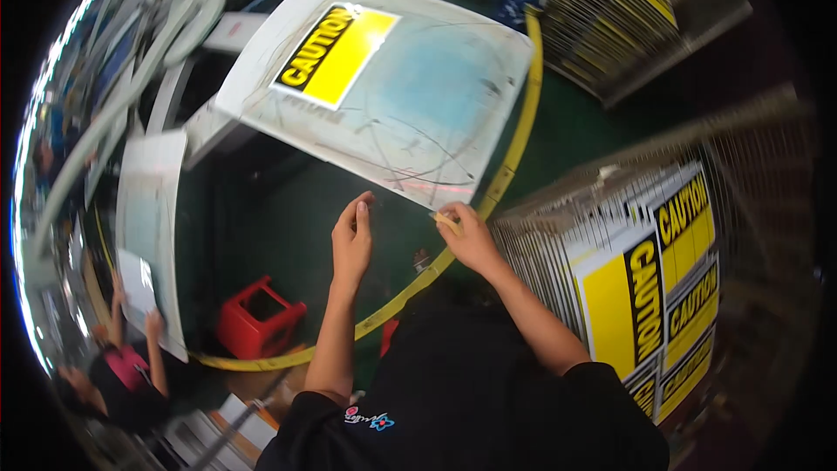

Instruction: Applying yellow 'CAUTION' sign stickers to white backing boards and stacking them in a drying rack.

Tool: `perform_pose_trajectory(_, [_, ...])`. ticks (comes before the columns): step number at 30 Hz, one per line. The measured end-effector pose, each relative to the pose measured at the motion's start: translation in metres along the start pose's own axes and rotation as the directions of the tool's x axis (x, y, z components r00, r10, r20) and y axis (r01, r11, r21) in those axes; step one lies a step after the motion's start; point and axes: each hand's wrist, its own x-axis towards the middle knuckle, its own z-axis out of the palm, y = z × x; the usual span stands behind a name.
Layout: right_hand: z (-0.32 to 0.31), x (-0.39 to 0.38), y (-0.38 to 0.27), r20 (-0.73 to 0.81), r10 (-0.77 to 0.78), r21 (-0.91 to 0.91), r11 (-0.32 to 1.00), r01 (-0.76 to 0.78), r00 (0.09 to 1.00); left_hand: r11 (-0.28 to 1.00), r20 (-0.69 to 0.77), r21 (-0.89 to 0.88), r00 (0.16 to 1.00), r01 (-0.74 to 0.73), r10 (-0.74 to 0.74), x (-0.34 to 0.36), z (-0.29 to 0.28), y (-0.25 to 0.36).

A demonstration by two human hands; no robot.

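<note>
In the head view, a white board-topped table (471,122) with a worn pale-blue patch and dark scuffs stands in front of me. On its far left part lies a yellow sign (351,52) with a black band and white edge. My right hand (471,240) is at the near right corner of the table, pinching a small, thin, yellowish piece (447,223) whose kind I cannot make out. My left hand (353,231) is raised off the near edge, touching nothing, its fingers loosely bent and holding nothing visible.
A wire rack (532,253) stacked with yellow signs (619,310) stands close on my right; another loaded rack (610,17) is beyond. A red stool (260,318) and a curved yellow floor line (514,161) lie around. At left, a co-worker (126,375) handles a white sheet (137,279).
</note>
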Motion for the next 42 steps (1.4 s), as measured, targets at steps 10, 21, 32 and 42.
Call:
perform_pose_trajectory(10, [0.119, 0.23, -0.055, 0.034, -0.321, -0.269, 0.909, 0.318, 0.947, 0.957, -0.16, -0.167, 0.951, 0.238, -0.264, 0.022, -0.052, -0.069])
perform_pose_trajectory(21, [0.172, 0.298, -0.036, 0.072, -0.309, -0.44, 0.844, 0.308, 0.948, 0.958, -0.16, -0.241, 0.967, 0.157, -0.198, 0.133, -0.081, -0.065])
perform_pose_trajectory(32, [0.181, 0.302, -0.054, -0.063, -0.3, -0.326, 0.908, 0.264, 0.952, 0.54, 0.119, -0.802, 0.954, 0.257, -0.276, 0.258, -0.055, -0.085])
perform_pose_trajectory(42, [0.137, 0.268, -0.073, -0.149, -0.332, -0.309, 0.91, 0.275, 0.931, 0.692, -0.383, -0.715, 0.884, -0.101, -0.267, 0.324, -0.001, -0.076])
